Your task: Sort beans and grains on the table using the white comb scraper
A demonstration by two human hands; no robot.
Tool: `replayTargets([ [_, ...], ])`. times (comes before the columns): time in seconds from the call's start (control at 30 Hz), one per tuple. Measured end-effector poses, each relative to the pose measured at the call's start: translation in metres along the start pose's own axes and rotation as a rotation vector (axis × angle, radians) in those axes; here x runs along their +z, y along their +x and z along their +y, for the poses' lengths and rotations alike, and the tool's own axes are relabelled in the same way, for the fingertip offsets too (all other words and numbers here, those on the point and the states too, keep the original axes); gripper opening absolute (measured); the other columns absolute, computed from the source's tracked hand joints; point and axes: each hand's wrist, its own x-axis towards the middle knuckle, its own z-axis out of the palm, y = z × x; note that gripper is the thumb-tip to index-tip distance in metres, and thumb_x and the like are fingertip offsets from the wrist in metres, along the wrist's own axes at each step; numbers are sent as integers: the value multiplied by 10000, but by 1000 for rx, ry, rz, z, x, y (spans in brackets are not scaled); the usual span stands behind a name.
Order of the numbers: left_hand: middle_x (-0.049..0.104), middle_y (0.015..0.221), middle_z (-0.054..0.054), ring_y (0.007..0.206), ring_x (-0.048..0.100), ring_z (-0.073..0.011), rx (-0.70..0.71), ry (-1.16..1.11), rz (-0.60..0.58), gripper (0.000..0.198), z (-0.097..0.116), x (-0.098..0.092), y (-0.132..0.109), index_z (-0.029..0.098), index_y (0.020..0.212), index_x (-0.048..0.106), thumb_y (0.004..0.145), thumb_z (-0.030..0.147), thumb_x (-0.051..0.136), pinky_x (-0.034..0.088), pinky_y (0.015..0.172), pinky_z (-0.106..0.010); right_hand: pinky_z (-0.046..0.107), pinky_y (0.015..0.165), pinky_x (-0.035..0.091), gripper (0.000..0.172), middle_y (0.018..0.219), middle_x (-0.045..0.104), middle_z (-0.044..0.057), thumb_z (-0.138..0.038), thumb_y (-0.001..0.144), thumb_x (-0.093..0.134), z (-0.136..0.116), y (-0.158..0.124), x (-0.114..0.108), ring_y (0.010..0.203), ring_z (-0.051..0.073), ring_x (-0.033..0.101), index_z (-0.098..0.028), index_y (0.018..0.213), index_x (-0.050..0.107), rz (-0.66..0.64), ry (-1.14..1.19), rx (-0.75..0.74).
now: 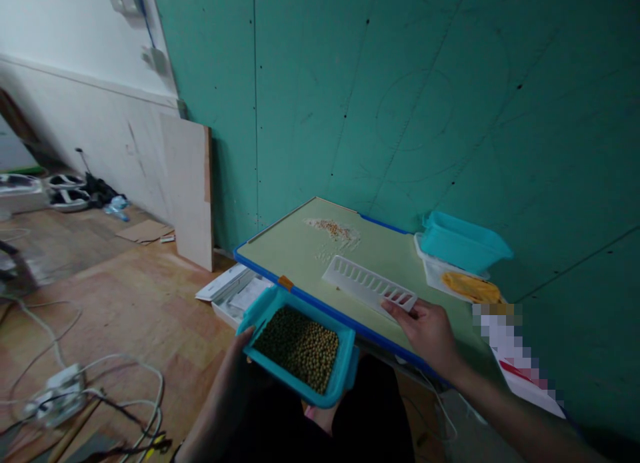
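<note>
My left hand (320, 416) grips a teal plastic bin (345, 373) from below, holding it in front of the table edge; only the thumb at its near left rim and fingers under it show. The bin is filled with small green-brown beans (299, 346). My right hand (425, 328) rests on the near end of a white slotted plastic rack (365, 282) lying flat on the pale green tabletop (295, 250), fingers curled over its end. A small scatter of grains (334, 230) lies farther back on the table.
A second teal bin (463, 240) sits on a white tray (433, 273) holding something yellow (471, 287) at the table's right, against the green wall. White trays (233, 290) lie on the wood floor. Cables and a power strip (57, 393) spread at lower left.
</note>
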Motion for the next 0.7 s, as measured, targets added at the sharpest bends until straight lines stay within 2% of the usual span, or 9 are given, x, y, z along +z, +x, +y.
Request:
replayTargets([
  [0.27, 655, 1357, -115, 1129, 678, -274, -21, -32, -8, 416, 5, 7, -5, 198, 1350, 640, 1002, 427, 641, 594, 944, -477, 316, 676, 657, 187, 900, 844, 55, -374, 940, 710, -26, -26, 29, 775, 275, 820, -271, 962, 865, -79, -34, -208],
  [0.47, 658, 1342, -111, 1124, 678, -277, 1, -46, -8, 406, 6, 8, -7, 183, 1334, 645, 994, 405, 658, 596, 936, -477, 291, 686, 647, 175, 920, 846, 48, -299, 980, 683, -33, -19, 47, 768, 246, 820, -255, 1015, 849, -99, -14, -301],
  [0.53, 653, 1355, -110, 1139, 673, -280, 11, -47, 0, 397, 5, 7, -6, 189, 1331, 649, 995, 400, 658, 591, 950, -479, 286, 695, 644, 190, 919, 846, 50, -269, 988, 668, -33, -14, 54, 741, 233, 815, -243, 1064, 840, -104, -47, -372],
  [0.7, 633, 1406, -108, 1192, 651, -291, 32, -39, 28, 379, 2, 6, -2, 210, 1329, 659, 999, 396, 651, 567, 999, -493, 330, 899, 630, 406, 1242, 791, 80, -119, 999, 503, -38, 5, 81, 1026, 230, 798, -215, 1321, 732, -283, -201, -599],
])
